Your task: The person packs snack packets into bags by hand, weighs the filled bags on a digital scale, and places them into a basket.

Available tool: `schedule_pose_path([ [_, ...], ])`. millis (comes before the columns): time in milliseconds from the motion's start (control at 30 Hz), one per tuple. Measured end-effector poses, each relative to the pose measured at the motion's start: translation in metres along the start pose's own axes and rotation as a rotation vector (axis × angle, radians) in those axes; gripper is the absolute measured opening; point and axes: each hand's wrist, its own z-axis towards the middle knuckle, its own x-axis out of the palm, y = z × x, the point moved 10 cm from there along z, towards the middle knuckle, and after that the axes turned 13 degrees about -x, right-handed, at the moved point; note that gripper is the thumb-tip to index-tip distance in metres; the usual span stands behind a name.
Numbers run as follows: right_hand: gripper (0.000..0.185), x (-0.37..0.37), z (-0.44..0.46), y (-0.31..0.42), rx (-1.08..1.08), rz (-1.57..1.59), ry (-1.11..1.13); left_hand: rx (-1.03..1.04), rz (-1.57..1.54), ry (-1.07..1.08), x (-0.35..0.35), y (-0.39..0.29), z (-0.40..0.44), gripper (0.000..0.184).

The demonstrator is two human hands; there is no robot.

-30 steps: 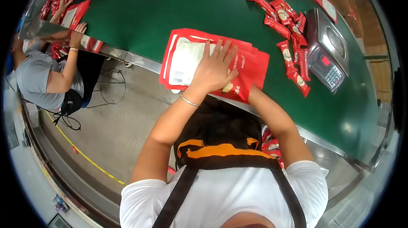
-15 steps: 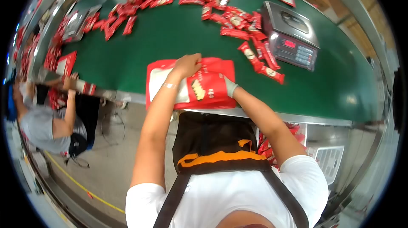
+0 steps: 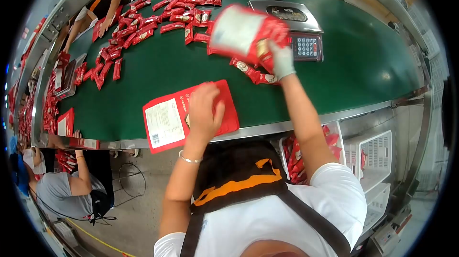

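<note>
My right hand [image 3: 283, 61], in a pale glove, grips a red packaging pouch [image 3: 236, 29] by its lower right corner. The pouch is lifted above the green table, blurred by motion, with its whitish label panel showing. It covers part of the scale and some small packets. My bare left hand [image 3: 204, 113] is over a flat stack of red pouches [image 3: 224, 99] at the table's near edge. Its thumb stands apart from its slightly blurred fingers, and nothing shows in it. Whether it touches the top pouch is unclear. The stack's white label panel [image 3: 165, 123] faces up.
A digital scale [image 3: 307, 46] stands behind the lifted pouch. Many small red packets [image 3: 143, 32] lie spread across the green table [image 3: 358, 84]. Below the edge are a bin of red packets [image 3: 296, 161] and a white crate [image 3: 377, 156]. Co-workers' hands [image 3: 105, 25] are across the table.
My right hand has raised a pouch from the near edge and carried it forward toward the scale. My left hand stays near the stack, its fingers now less curled. The camera view has shifted.
</note>
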Motion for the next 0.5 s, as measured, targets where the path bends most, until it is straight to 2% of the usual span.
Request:
schedule_pose_path([
  [67,0.035,-0.051,0.044,-0.019,-0.037,0.468,-0.335,-0.137,0.119,0.162,0.042,0.03,-0.038,0.049],
  [100,0.033,-0.081,0.066,-0.039,0.03,0.382,-0.422,-0.139,0.119,0.163,0.054,0.034,-0.053,0.049],
  [133,0.038,-0.112,0.109,-0.083,0.009,0.293,-0.408,-0.154,0.294,0.218,0.075,0.041,-0.069,0.052],
  [167,0.043,-0.116,0.105,-0.09,0.088,0.426,-0.433,-0.169,0.47,0.276,0.089,0.048,-0.08,0.056],
  [200,0.048,-0.115,0.103,-0.084,0.166,0.561,-0.458,-0.174,0.469,0.279,0.092,0.051,-0.084,0.056],
  [233,0.048,-0.112,0.091,-0.057,0.165,0.559,-0.455,-0.183,0.484,0.299,0.097,0.055,-0.084,0.059],
  [300,0.06,-0.091,0.042,0.007,0.096,0.745,-0.427,-0.206,0.487,0.322,0.101,0.059,-0.085,0.062],
  [367,0.077,-0.119,0.016,-0.038,0.285,0.66,-0.481,-0.201,0.448,0.316,0.099,0.061,-0.086,0.06],
  [433,0.071,-0.15,-0.02,-0.079,0.23,0.504,-0.489,-0.221,0.426,0.311,0.096,0.061,-0.085,0.06],
  [500,0.063,-0.187,-0.058,-0.132,0.239,0.194,-0.42,-0.221,0.403,0.297,0.096,0.06,-0.084,0.058],
])
